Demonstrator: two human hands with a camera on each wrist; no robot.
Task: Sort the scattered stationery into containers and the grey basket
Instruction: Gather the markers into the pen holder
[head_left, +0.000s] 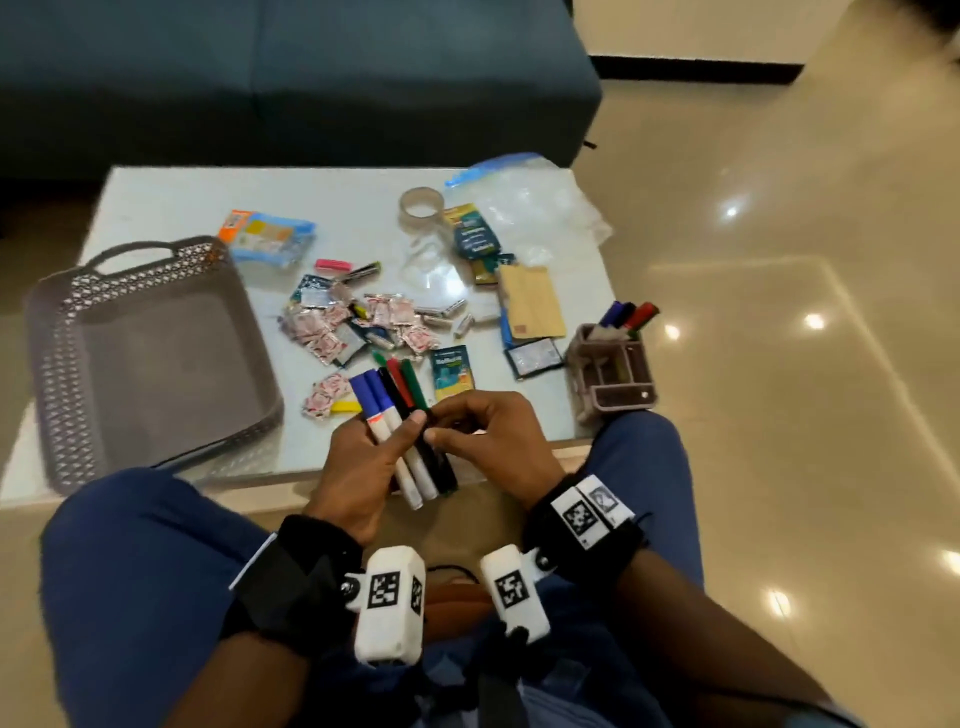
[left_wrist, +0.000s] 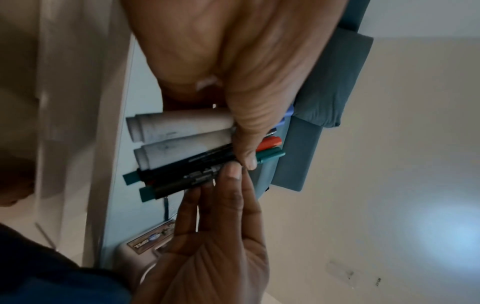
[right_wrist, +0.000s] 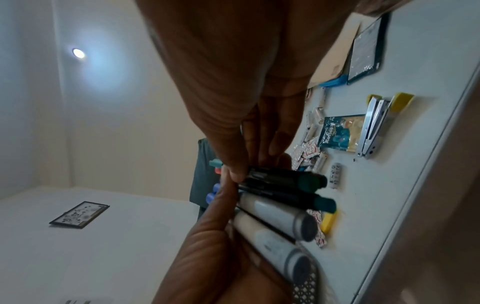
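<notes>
A bundle of markers (head_left: 410, 441) sits in my left hand (head_left: 363, 467) above the table's near edge: two white barrels with blue caps, plus thin black, red and green ones. My right hand (head_left: 483, 426) pinches the thin dark markers (right_wrist: 280, 181) at the bundle's right side between thumb and fingers. In the left wrist view my left thumb (left_wrist: 246, 144) lies across the markers (left_wrist: 182, 144). The grey basket (head_left: 57, 364) stands empty at the table's left. A mauve pen holder (head_left: 613, 374) at the right edge holds three markers.
Small sachets (head_left: 332, 327), batteries, a tape roll (head_left: 422, 207), a brown envelope (head_left: 532, 301), card packs and a zip bag (head_left: 535, 197) litter the white table (head_left: 171, 208). A stapler (right_wrist: 374, 127) lies near my hands. A dark sofa stands beyond the table.
</notes>
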